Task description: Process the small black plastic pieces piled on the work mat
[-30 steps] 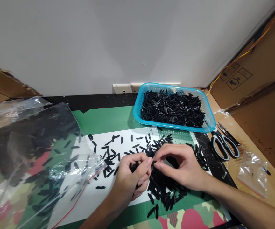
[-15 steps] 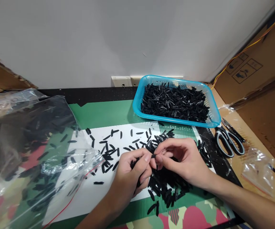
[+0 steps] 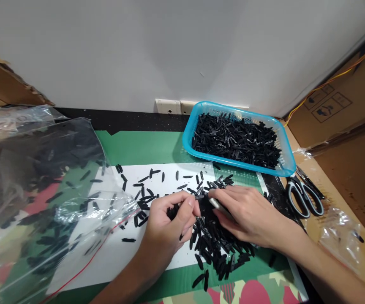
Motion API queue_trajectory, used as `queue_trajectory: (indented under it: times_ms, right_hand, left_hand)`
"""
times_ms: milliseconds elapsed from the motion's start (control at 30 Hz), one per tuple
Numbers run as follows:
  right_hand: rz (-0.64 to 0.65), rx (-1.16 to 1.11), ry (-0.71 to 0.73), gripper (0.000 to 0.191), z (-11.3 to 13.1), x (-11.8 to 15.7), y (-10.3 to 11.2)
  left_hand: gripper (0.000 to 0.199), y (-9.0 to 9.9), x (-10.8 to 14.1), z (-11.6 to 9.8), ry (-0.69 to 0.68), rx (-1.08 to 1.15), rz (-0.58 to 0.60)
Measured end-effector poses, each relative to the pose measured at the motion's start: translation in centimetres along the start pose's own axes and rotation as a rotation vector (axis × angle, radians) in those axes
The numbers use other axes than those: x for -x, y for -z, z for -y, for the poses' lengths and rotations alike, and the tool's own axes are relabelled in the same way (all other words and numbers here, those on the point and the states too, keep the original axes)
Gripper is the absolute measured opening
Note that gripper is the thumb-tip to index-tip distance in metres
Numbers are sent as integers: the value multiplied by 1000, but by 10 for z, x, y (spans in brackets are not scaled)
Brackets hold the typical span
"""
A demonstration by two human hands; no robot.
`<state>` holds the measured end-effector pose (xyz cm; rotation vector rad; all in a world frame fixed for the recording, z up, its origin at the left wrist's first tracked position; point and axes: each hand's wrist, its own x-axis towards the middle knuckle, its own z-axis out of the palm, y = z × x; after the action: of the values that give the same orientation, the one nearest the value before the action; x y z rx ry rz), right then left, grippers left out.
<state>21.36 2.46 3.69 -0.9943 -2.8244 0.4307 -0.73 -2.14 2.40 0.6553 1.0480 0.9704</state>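
Short black strips fill my left hand (image 3: 171,221), which is closed around them, and one strip (image 3: 199,197) pokes out past its thumb and forefinger. My right hand (image 3: 241,211) is just to the right, palm down over a dense pile of black strips (image 3: 222,249). Its fingers are bent together, and a pale, narrow edge (image 3: 218,206) shows beneath the forefinger; I cannot make out what it is. The strip's end lies close to the right fingertips. More loose strips are scattered over a white sheet (image 3: 106,264) to the left.
A blue plastic basket (image 3: 187,141) full of black strips stands behind the hands. A clear zip bag (image 3: 84,202) holding strips covers the left side. Scissors (image 3: 303,196) and a small clear bag (image 3: 341,236) lie at right, beside a cardboard box (image 3: 350,147).
My right hand has turned palm down and its fingertips have moved slightly away from the left hand's. A pale edge now shows under its forefinger. My left hand keeps its strips.
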Motion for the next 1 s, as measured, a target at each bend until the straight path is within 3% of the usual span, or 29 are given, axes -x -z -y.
queue_trajectory:
  times_ms: [167,300,433,533,600,667,767,933,1000]
  right_hand:
    - [-132,-149,63,22,-4,4,1]
    - [-359,-572,-29,18,-17,9,8]
    - [-496,-1117,-101,14,-25,10,12]
    - [-652,-1465,-110,22,-22,5,10]
    - [-735,-1555,-153,30,-16,1,7]
    - [-721,-1567,-187,29,-11,-2,4]
    - [-592,-1504,-179,19,-8,0,-2]
    - [-406,-1407,-161,38,-5,8,-6]
    - [-375,-1363,-157,36,-2,8,-4]
  left_hand:
    - [49,0,0,2,-11,-5,12]
    - [50,0,-1,2,-26,-9,21]
    - [50,-1,1,3,-40,11,33]
    - [49,-1,3,4,-53,13,52]
    - [48,0,4,5,-56,-12,53]
    - [47,0,5,5,-58,-38,52]
    - [46,-1,6,4,-65,-46,59]
    - [43,-2,8,3,-54,-85,61]
    - [42,-2,9,2,-56,-126,61]
